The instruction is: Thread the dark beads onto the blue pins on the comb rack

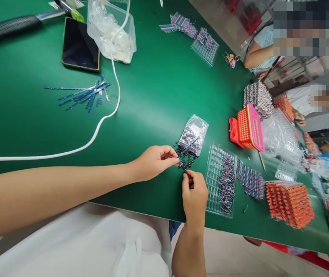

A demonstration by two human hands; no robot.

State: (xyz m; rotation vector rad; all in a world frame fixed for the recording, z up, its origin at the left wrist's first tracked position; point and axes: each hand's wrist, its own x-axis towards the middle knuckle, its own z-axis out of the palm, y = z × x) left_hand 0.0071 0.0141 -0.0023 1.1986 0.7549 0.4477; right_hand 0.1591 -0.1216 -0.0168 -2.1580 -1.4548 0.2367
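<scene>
My left hand (pixel 157 162) pinches a small part with thin leads between thumb and fingertips; its exact kind is too small to tell. Just beyond those fingertips lies a loose pile of tiny black bead-like pieces (pixel 189 158). A clear plastic bag (pixel 194 129) with more dark pieces in it adjoins the pile, and a thin dark strip (pixel 191 144) crosses the bag's near edge. My right hand (pixel 195 188) is closed at the near edge of the pile, thumb and fingers together; whatever they grip is hidden. To its right is a clear ribbed tray (pixel 214 173) holding many thin-leaded parts (pixel 227 184).
A bundle of similar parts (pixel 251 181) and an orange stack (pixel 289 204) lie right of the tray. Farther back are an orange-pink basket (pixel 249 127) and two people. A white cable (pixel 95 134), blue strips (pixel 87 94), phone (pixel 80 46), hammer (pixel 11 29) and plastic tub (pixel 131 42) are left.
</scene>
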